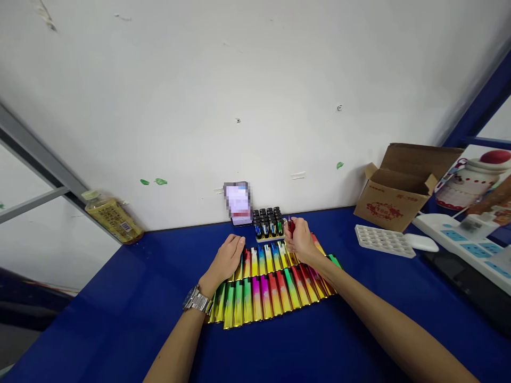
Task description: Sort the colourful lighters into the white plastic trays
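Note:
My right hand (301, 240) is closed around a red lighter (291, 227) held upright beside the tray; a faint pinkish glow shows at its top. My left hand (227, 259) lies with fingers stretched out over the left end of the upper row of shiny lighter cases (261, 259). These run from yellow-gold to blue, red or white. Below them fans a second row of cases (263, 298) in green, magenta, red and gold. Beyond the rows, a light tray (268, 239) holds several black-topped lighters (268, 217) standing in lines.
A phone (238, 205) leans on the wall behind the tray. Right of my hands are an open cardboard box (389, 199), a white holed tray (383, 241), a white mouse (421, 242) and a power strip (471, 247). An oil-coloured bottle (114, 217) stands far left.

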Demonstrator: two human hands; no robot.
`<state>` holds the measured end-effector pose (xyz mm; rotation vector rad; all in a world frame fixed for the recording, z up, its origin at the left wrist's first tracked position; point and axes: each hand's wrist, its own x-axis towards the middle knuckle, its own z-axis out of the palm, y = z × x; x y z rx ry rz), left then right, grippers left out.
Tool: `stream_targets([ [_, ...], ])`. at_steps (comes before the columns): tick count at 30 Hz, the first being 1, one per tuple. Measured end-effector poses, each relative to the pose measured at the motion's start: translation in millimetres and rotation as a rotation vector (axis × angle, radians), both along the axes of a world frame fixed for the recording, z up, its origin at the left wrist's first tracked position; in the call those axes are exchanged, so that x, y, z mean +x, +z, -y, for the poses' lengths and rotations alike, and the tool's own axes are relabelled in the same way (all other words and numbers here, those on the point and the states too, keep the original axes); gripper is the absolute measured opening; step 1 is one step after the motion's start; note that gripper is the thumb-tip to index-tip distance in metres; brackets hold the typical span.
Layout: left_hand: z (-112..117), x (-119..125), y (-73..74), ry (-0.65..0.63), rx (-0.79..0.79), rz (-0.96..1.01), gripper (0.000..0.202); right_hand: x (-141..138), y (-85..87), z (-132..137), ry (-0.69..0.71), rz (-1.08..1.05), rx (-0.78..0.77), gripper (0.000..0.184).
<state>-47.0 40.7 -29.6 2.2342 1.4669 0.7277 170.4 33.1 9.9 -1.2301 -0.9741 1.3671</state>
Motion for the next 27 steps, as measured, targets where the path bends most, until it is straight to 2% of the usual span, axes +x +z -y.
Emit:
stream_targets([
  [11, -0.9, -0.8, -1.0, -0.007, 0.007, -0.003, 0.045, 1.0, -2.4, -0.2, 0.029, 0.044, 0.025, 0.039],
  [16, -0.6, -0.5, -1.4, -0.013, 0.022, 0.008, 0.045, 1.3, -10.4, -3.1, 0.020, 0.043, 0.073, 0.044],
  [22, 0.9, 0.7, 1.2, -0.001, 0.001, 0.012, 0.046, 12.9, -18.6, -14.4, -0.023, -0.044, 0.384, 0.043],
  [24, 1.4, 1.1, 2.3, -0.007, 0.001, 0.015, 0.045, 21.9, -18.2, -19.6, -0.046, 0.024, 0.444, 0.041],
  [27, 1.6, 1.1, 2.6, -0.013, 0.010, 0.013, 0.045, 36.8, -18.0, -28.6, -0.122, 0.258, 0.508, 0.040],
])
